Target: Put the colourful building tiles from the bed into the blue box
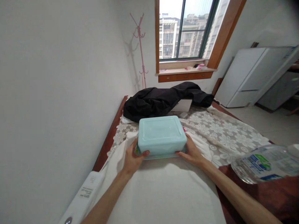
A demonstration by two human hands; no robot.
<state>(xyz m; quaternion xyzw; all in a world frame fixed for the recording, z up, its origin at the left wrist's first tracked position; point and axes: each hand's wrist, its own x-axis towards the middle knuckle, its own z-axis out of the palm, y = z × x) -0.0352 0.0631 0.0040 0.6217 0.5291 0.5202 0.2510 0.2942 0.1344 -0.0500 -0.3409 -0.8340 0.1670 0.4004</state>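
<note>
A light-blue plastic box [163, 132] sits on the white cloth [168, 186], its smooth panel facing up and a wider rim along its lower edge. My left hand [133, 157] grips the near left corner, with the thumb against the front side at the rim. At the near right corner my right hand [192, 151] holds it the same way, thumb pressed to the rim. Most of the other fingers are hidden at the sides and beneath. Small patches of green and red show beside the box, too small to make out.
Black fabric [151, 101] lies heaped behind the box, partly over a white object [182, 105]. A large clear plastic bottle [261, 163] lies at the right. A long white box [85, 196] is at the left by the wall. A pink coat rack [141, 46] stands near the window.
</note>
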